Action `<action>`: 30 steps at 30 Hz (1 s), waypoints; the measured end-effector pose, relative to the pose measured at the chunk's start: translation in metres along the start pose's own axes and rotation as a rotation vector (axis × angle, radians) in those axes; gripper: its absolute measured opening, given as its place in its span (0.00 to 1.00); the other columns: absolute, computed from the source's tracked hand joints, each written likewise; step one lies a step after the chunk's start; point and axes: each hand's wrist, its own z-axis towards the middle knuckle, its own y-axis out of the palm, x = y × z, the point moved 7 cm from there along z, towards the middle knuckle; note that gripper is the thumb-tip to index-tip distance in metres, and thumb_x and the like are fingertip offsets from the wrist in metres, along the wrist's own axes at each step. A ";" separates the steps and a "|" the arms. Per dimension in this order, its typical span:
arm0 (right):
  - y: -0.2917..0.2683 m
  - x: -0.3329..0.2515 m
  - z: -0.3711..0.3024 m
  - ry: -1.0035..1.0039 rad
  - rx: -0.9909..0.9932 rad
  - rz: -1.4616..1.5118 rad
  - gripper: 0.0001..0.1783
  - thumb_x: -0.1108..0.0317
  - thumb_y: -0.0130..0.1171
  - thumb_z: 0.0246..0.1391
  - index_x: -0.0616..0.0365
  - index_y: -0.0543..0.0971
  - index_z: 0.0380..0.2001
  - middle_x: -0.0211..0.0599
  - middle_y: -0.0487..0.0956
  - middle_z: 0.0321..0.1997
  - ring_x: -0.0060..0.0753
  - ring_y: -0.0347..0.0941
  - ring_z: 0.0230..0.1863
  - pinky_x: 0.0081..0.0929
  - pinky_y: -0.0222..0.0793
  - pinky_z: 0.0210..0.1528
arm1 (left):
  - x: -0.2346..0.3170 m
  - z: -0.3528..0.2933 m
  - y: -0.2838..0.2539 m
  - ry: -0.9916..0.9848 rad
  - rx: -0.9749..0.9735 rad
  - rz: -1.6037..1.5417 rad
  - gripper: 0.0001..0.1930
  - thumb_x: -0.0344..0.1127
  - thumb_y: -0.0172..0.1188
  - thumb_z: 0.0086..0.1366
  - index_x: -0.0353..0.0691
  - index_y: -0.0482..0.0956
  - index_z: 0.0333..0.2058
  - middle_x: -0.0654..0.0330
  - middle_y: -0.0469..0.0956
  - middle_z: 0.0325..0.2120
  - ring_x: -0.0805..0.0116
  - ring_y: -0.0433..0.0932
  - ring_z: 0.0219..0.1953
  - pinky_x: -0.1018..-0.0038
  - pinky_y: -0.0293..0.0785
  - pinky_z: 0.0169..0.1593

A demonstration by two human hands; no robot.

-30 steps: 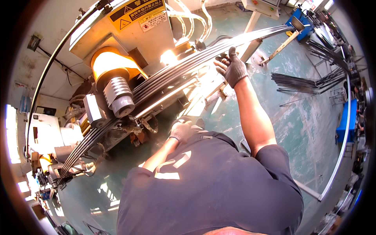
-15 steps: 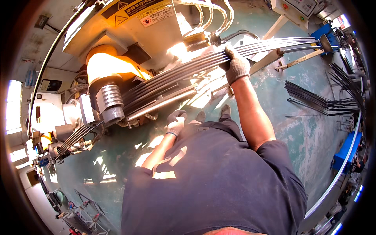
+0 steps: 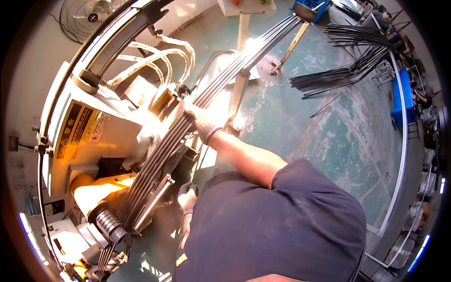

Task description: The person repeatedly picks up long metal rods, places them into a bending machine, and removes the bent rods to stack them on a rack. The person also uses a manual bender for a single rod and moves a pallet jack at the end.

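A bundle of long, thin dark metal rods (image 3: 176, 130) runs slantwise from the machine at lower left to a far stand at the top. My right hand (image 3: 203, 123), in a pale knitted glove, is wrapped over the rods near their middle; its fingertips are partly hidden. Close to my body, my left hand (image 3: 188, 199), gloved with dark fingertips, is curled closed beside the machine's lower bar (image 3: 154, 202). It appears apart from the rods, and nothing shows in it. The rods' near ends pass beside a ribbed metal cylinder (image 3: 112, 227) on the machine's orange arm (image 3: 101, 191).
Wrapped hoses (image 3: 162, 58) loop above the machine housing (image 3: 101, 150). A control box (image 3: 246, 6) stands on a post behind the rods. More dark rods (image 3: 329, 80) lie on racks at right, near a blue bench (image 3: 403, 101). Two other people are at the far right.
My view has swung to the right, so the machine and rods appear turned and further left. My right hand stays on the rods; my left hand stays curled near my body.
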 end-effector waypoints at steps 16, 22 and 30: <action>-0.045 -0.071 0.046 0.007 0.121 -0.169 0.26 0.51 0.77 0.48 0.69 0.88 0.33 0.44 0.88 0.30 0.33 0.85 0.30 0.32 0.79 0.37 | 0.215 -0.073 0.100 0.289 -0.432 0.161 0.09 0.26 0.62 0.69 0.31 0.85 0.45 0.59 0.86 0.37 0.72 0.84 0.41 0.75 0.80 0.49; -0.051 -0.082 0.060 -0.037 0.150 -0.269 0.26 0.50 0.77 0.45 0.67 0.88 0.33 0.46 0.88 0.28 0.35 0.85 0.30 0.34 0.78 0.38 | 0.284 -0.106 0.113 0.329 -0.399 0.064 0.11 0.22 0.61 0.68 0.30 0.84 0.47 0.58 0.85 0.39 0.72 0.82 0.43 0.75 0.78 0.51; -0.057 -0.147 0.044 0.057 0.237 -0.179 0.17 0.62 0.76 0.48 0.67 0.87 0.34 0.40 0.88 0.31 0.29 0.84 0.30 0.29 0.80 0.37 | 0.363 -0.095 0.125 0.687 -0.234 0.334 0.09 0.25 0.62 0.71 0.30 0.83 0.48 0.62 0.84 0.41 0.75 0.80 0.43 0.77 0.76 0.52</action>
